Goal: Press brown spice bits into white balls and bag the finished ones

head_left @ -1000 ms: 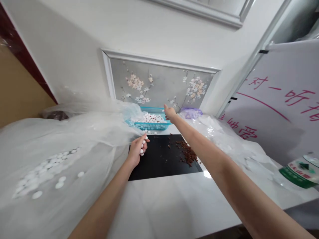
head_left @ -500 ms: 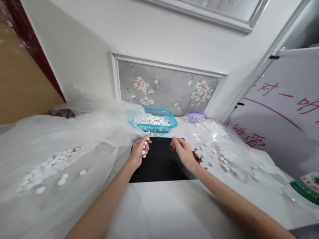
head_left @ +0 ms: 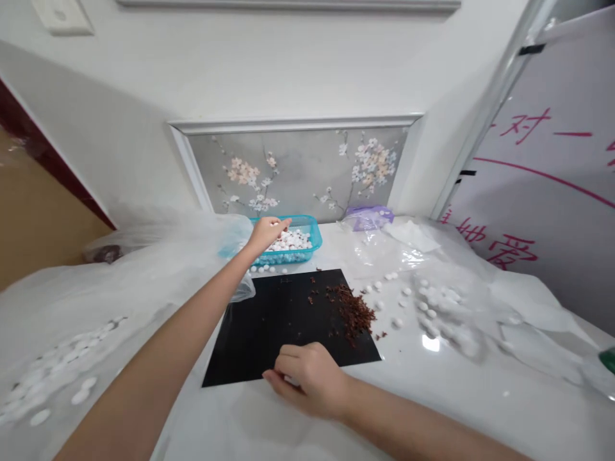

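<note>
Apparently a room indoors — framed floral panel [head_left: 298, 169], pale wall [head_left: 269, 70], wall plate [head_left: 62, 14], glossy white tabletop [head_left: 254, 422].

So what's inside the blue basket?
Small white balls are heaped in the blue basket; most underneath, and whatever the left hand covers, can't be seen.

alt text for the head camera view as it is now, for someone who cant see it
A left hand reaches over a blue basket of small white balls, while a curled right hand is at the near edge of a black mat. Reddish-brown bits are heaped on the mat's right side.
</note>
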Available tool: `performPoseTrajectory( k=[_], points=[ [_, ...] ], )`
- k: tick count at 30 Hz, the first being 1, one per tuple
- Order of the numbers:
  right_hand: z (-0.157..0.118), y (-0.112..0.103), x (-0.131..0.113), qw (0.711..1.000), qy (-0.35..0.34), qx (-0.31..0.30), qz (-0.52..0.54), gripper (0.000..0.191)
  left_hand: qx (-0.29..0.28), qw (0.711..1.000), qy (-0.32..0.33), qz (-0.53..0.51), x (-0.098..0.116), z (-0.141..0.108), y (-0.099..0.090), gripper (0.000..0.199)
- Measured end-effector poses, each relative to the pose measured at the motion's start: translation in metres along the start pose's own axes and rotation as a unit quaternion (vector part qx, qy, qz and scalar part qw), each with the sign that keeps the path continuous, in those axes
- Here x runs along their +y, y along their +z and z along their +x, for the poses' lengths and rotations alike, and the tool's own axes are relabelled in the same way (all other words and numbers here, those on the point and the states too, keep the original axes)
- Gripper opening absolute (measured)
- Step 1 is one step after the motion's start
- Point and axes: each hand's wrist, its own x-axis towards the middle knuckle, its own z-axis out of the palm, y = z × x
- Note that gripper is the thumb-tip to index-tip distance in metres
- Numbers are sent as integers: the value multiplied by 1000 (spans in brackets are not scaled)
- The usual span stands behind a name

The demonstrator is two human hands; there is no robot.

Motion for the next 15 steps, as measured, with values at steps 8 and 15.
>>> performPoseTrajectory(
  k=[8, 15],
  points=[
    [2, 7, 7, 999, 9, -39, -23, 32, 15, 993, 34, 109, -26, 41, 15, 46],
    [2, -2, 3, 997, 1, -77, -28, 31, 94, 989, 57, 100, -40, 27, -3, 34]
  ],
)
